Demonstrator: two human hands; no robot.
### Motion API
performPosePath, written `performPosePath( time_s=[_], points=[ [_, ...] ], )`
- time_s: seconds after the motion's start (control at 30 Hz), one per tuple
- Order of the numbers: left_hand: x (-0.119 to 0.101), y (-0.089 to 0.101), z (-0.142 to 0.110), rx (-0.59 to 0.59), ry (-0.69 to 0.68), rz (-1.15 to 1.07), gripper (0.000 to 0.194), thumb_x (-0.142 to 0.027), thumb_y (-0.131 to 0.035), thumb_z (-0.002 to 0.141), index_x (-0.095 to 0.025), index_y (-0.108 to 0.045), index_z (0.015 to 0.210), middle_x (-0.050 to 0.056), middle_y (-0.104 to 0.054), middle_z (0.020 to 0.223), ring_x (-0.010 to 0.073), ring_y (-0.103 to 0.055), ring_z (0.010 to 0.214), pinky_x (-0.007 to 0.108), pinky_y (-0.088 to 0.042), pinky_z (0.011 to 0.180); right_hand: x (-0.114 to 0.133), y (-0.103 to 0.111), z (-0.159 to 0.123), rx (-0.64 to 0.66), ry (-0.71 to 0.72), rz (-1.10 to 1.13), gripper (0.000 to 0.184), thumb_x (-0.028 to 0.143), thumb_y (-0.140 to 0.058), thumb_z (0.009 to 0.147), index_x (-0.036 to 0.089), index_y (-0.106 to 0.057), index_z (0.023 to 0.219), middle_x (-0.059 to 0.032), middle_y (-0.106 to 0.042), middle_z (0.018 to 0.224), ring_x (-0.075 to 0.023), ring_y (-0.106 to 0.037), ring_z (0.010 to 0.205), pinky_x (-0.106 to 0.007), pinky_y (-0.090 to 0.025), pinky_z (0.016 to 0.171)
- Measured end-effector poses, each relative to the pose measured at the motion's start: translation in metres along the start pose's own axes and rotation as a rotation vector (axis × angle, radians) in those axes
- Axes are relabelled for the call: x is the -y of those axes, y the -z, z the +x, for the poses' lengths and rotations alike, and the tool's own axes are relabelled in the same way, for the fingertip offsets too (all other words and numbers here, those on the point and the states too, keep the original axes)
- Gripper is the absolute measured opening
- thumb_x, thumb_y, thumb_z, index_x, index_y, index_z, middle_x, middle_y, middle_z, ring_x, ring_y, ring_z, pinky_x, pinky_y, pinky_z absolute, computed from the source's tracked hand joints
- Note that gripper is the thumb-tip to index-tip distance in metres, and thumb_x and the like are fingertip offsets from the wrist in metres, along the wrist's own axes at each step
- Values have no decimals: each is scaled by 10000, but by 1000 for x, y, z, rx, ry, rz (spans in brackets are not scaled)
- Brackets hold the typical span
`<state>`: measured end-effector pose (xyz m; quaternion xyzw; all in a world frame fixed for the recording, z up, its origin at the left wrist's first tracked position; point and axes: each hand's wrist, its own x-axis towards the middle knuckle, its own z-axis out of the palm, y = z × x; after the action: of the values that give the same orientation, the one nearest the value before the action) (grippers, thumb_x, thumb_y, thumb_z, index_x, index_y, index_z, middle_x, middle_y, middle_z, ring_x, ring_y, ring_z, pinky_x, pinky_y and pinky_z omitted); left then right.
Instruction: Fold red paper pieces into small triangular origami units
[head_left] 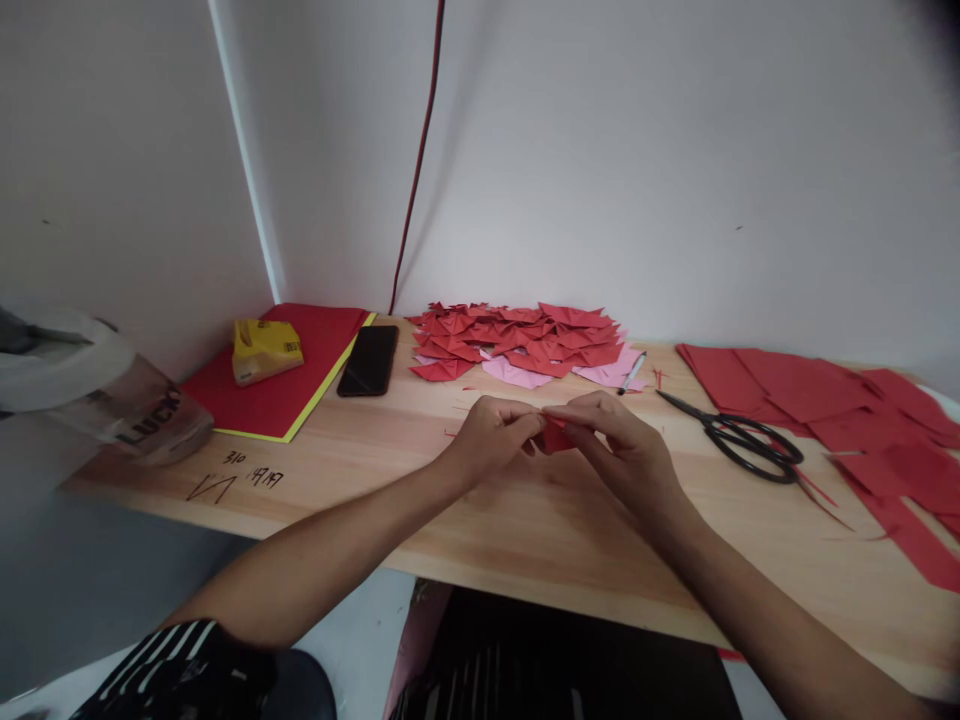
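Left hand (491, 437) and right hand (628, 450): each grip pinches small red paper (556, 437), held above table (465, 530) between front and back edges. Folding, seemingly: best align paper's edges, then press crease firmly.

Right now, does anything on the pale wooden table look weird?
Yes: black handwritten numbers mark the wooden table at left, an odd place for writing. Thin red paper scraps lie loose beside the black-handled scissors.
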<state>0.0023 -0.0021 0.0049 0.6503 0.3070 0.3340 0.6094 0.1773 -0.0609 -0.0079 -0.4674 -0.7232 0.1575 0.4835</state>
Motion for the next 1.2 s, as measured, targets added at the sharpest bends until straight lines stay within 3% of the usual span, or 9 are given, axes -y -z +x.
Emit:
performPosePath(
  time_s=[0.3, 0.47, 0.83, 1.0, 1.2],
  points=[
    [-4, 1, -2, 35, 98, -202, 218, -160, -540, 776, -104, -664, 606, 33, -648, 609, 97, -597, 591, 219, -487, 631, 2, 3, 1, 5, 23, -2, 300, 153, -554, 930, 346, -715, 1095, -36, -628, 980, -171, -608, 910, -315, -505, 754],
    [-2, 2, -1, 51, 105, -241, 182, -210, -591, 785, -95, -691, 685, 25, -644, 647, 90, -590, 587, 224, -487, 628, 3, 5, 2, -4, 10, -21, 228, 196, -573, 929, 306, -732, 1050, -48, -645, 971, -188, -612, 934, -345, -513, 804],
    [6, 0, 1, 119, 113, -389, 238, -309, -658, 781, -84, -705, 720, 50, -653, 671, 116, -605, 615, 258, -514, 646, 4, 7, 0, -36, -28, -34, 198, 254, -563, 939, 281, -758, 918, -51, -670, 943, -189, -637, 890, -333, -529, 748],
    [9, 1, 1, 147, 81, -350, 360, -438, -715, 772, -78, -714, 766, 60, -665, 694, 121, -619, 634, 266, -515, 659, 3, 7, 3, -14, -15, -46, 167, 244, -552, 942, 249, -709, 886, -47, -675, 930, -183, -634, 885, -334, -519, 780],
    [12, 2, 2, 133, -25, -118, 365, -447, -611, 860, -103, -705, 783, 66, -687, 739, 124, -628, 667, 257, -516, 673, 0, 2, 5, -4, -66, -84, 85, 273, -571, 919, 226, -637, 893, -45, -683, 906, -182, -646, 829, -326, -529, 752]
  ],
)
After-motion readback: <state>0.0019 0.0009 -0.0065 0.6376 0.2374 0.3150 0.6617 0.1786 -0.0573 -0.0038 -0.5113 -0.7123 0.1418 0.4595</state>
